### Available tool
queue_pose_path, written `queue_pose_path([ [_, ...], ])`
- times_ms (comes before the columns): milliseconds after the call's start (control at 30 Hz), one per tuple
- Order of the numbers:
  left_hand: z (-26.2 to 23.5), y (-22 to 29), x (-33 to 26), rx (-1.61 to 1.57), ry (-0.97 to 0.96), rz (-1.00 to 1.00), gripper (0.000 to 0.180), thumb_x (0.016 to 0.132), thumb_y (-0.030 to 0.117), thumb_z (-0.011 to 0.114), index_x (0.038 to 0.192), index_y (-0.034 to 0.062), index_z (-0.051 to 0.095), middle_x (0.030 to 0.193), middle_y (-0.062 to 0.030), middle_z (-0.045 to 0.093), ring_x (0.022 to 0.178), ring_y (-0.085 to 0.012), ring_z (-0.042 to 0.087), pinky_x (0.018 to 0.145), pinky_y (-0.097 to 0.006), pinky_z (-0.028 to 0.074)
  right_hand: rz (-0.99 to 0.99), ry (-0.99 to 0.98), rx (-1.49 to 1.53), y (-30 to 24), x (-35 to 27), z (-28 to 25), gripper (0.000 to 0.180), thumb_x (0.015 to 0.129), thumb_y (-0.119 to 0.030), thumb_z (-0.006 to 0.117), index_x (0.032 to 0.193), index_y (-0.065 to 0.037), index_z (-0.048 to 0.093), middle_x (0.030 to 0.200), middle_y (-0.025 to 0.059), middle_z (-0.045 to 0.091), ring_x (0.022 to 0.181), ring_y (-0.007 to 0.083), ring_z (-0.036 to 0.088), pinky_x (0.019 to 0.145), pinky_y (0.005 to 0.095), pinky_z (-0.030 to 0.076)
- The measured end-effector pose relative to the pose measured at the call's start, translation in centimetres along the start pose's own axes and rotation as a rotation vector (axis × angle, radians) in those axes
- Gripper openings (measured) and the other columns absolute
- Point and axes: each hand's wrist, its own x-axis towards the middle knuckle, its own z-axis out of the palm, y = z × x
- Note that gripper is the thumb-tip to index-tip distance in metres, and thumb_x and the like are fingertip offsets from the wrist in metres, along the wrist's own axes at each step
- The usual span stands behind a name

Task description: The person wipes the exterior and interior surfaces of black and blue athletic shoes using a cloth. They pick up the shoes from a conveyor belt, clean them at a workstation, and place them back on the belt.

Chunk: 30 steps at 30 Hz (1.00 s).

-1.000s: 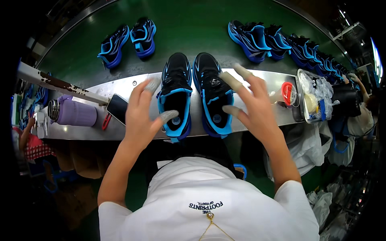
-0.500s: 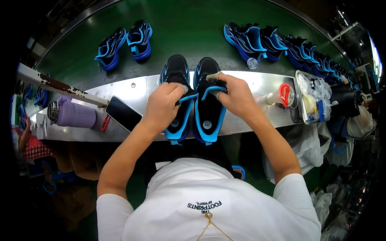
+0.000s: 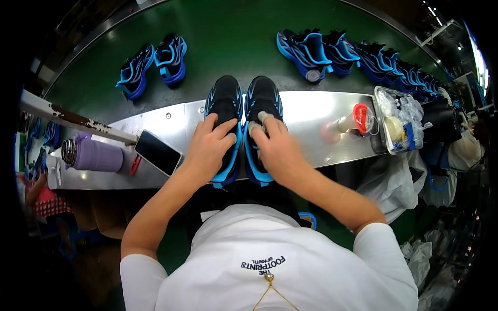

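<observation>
Two black sneakers with bright blue trim stand side by side before me, toes pointing away: a left sneaker (image 3: 225, 93) and a right sneaker (image 3: 263, 90). My left hand (image 3: 211, 147) is closed on the left one, its fingers bent over the tongue and collar. On the other sneaker, my right hand (image 3: 277, 147) grips around the tongue with thumb and fingers; pale covers wrap some of its fingertips. Both hands hide much of the shoe openings. The heels reach the near edge of the metal ledge (image 3: 306, 127).
Beyond the ledge, a green surface (image 3: 228, 41) carries a sneaker pair (image 3: 136, 72) at left and a row of sneakers (image 3: 306, 52) at right. A phone (image 3: 158, 153) and purple flask (image 3: 98, 155) lie left, near a metal bar (image 3: 78, 119). Right are a red-lidded container (image 3: 361, 119) and tray (image 3: 381, 124).
My hands have moved inward and over the shoe openings, from lifting the tongues and collars to pressing around them. The insoles, visible before, are now mostly covered. The sneakers stand closer together.
</observation>
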Motion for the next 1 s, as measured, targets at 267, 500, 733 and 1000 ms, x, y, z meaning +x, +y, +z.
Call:
queue_pose_path([
  [267,-2.7,1.3,0.6,-0.03,-0.155,-0.044,0.03,0.08,0.005,0.063,0.11,0.0036,0.063,0.138,-0.013,0.056,0.12,-0.0406,0.046,0.103,-0.047,0.038,-0.212,-0.097,-0.117,1.4,-0.8,-1.6,0.03,0.071,-0.005,0.068,0.1,0.005,0.067,0.135,0.027,0.048,0.113,0.0452,0.052,0.099,0.0446,0.047],
  [500,-1.6,-2.9,1.6,-0.266,-0.068,0.035,0.025,0.071,-0.006,0.059,0.094,0.0006,0.067,0.105,-0.0154,0.061,0.104,-0.0376,0.052,0.094,-0.043,0.043,-0.063,-0.265,0.43,4.3,1.9,-2.1,0.023,0.089,-0.023,0.061,0.1,-0.004,0.068,0.118,0.017,0.062,0.111,0.0267,0.055,0.09,0.047,0.046],
  [733,0.1,-0.6,0.0,-0.097,0.087,-0.01,0.028,0.069,-0.006,0.066,0.097,-0.0035,0.064,0.112,-0.0171,0.058,0.106,-0.038,0.051,0.092,-0.043,0.045,-0.136,0.023,0.216,3.5,-0.9,0.4,0.022,0.082,-0.01,0.063,0.103,-0.005,0.065,0.124,0.01,0.056,0.107,0.0314,0.053,0.09,0.0367,0.051],
  [1000,0.2,-1.6,0.9,-0.247,0.079,-0.112,0.033,0.066,-0.005,0.071,0.098,-0.0015,0.062,0.089,-0.0149,0.051,0.086,-0.0338,0.052,0.075,-0.039,0.044,-0.117,-0.002,0.142,3.5,0.1,0.2,0.012,0.078,-0.013,0.064,0.088,-0.006,0.065,0.097,0.011,0.054,0.096,0.0292,0.054,0.08,0.0385,0.05],
])
